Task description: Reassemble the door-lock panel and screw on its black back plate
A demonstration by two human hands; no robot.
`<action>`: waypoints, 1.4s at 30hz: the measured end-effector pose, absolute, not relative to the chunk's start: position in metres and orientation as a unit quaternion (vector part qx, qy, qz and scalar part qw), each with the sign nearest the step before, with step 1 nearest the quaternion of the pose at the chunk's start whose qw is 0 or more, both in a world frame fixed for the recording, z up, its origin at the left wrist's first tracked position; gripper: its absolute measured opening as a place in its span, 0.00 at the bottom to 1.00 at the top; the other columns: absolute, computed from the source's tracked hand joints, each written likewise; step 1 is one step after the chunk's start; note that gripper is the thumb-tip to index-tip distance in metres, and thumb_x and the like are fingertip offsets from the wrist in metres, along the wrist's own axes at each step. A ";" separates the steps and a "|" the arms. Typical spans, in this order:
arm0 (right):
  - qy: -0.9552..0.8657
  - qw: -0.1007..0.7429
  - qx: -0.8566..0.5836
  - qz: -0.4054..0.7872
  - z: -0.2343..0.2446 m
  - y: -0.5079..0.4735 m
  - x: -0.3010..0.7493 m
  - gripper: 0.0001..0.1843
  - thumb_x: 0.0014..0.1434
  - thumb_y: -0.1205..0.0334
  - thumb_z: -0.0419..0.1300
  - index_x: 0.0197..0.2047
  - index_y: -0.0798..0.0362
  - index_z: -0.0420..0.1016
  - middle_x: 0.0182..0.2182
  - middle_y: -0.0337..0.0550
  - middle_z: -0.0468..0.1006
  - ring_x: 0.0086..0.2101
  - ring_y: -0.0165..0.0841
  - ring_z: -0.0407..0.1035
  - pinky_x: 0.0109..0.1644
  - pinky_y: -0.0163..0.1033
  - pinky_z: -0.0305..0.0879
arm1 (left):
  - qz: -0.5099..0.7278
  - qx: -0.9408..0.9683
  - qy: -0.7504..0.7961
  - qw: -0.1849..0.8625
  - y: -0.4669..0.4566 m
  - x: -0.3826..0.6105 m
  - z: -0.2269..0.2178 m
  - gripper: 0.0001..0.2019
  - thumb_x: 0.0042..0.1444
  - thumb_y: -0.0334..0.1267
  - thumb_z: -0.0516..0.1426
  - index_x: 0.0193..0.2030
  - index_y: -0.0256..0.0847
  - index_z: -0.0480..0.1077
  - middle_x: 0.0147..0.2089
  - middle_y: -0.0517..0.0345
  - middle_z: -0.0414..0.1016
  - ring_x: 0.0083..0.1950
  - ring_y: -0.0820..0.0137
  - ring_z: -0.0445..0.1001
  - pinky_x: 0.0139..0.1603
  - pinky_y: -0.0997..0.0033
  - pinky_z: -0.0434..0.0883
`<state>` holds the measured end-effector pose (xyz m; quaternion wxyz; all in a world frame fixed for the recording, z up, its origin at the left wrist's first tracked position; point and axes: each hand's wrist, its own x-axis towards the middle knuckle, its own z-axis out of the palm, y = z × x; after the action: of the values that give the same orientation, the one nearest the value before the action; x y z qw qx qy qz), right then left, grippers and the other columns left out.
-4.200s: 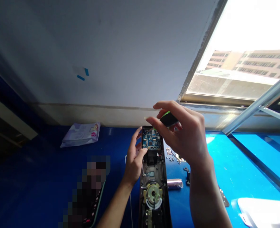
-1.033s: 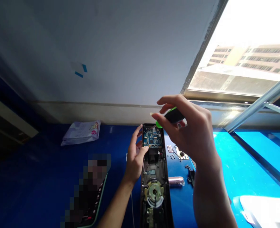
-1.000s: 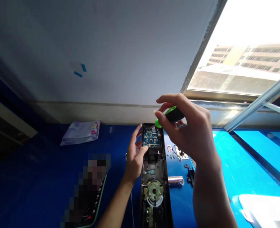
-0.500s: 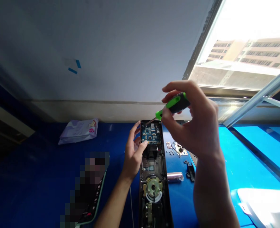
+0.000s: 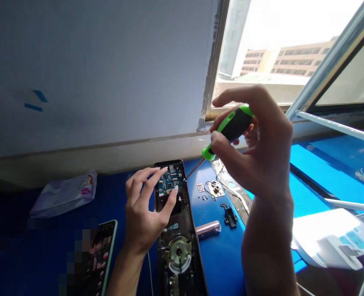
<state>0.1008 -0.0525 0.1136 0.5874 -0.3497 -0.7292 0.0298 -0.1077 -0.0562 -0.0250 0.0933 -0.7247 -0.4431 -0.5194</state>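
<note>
My right hand point(image 5: 256, 139) is closed around the green and black handle of a screwdriver point(image 5: 235, 123), the index finger lifted off. Its shaft slants down left, and the tip is at the right rim of a long black device housing point(image 5: 186, 230), near a small bright spot. Inside the housing a blue circuit board point(image 5: 169, 185) lies at the far end, and a round metal part point(image 5: 179, 250) sits further down. My left hand point(image 5: 147, 205) spreads over the housing's left side, fingertips on the board and thumb at its lower right; the fingers are apart.
Right of the housing lie small screws point(image 5: 204, 197), a black bracket point(image 5: 230, 218), a pinkish cylinder point(image 5: 209, 229) and a metal plate point(image 5: 231, 189). A phone point(image 5: 103, 250) and a soft packet point(image 5: 67, 193) are at left. A white box-like device point(image 5: 326, 234) stands at right.
The view has swung right. The screwdriver tip has moved from the board's upper left corner to the housing's right rim. My left hand has shifted from the housing's edge to over the board.
</note>
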 end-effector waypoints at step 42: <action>-0.778 0.415 -0.471 0.034 0.113 -0.057 0.176 0.15 0.53 0.69 0.62 0.44 0.48 0.80 0.28 0.33 0.77 0.26 0.29 0.65 0.29 0.39 0.64 | -0.004 -0.934 -0.353 -0.059 -0.007 0.004 0.000 0.16 0.53 0.18 0.54 0.26 0.41 0.76 0.31 0.49 0.81 0.35 0.56 0.82 0.38 0.64 0.73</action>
<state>0.1765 -0.0572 0.1129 0.4146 -0.4713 -0.7777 0.0345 0.0044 -0.0066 -0.0004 -0.0588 -0.9339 -0.3527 -0.0044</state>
